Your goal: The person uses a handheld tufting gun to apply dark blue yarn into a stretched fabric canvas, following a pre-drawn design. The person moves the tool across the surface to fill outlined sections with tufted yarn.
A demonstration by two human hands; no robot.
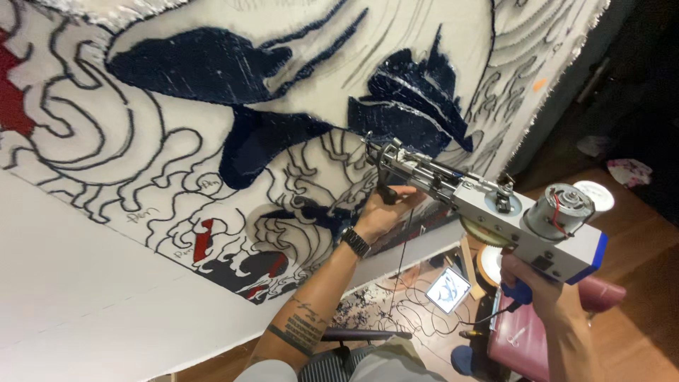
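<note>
The grey metal tufting gun (488, 205) is gripped at both ends: the left hand (385, 212) on the black front handle, the right hand (541, 286) on the blue rear grip. Ahead of the left-hand grip the needle tip meets the stretched cream tufting cloth with dark outlined drawing (177, 141). Below the right-hand grip lies a flat rectangular tablet (448, 289), just beside a padded maroon stool (523, 332)

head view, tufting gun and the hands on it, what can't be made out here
- Tufting gun needle tip: too small and blurred against the cloth to tell whether it touches.
- Right hand: fingers hidden behind the gun's body and blue grip.
- Left hand: fingertips wrapped around the front handle, out of sight.
- Tablet screen: too small to read.
</note>
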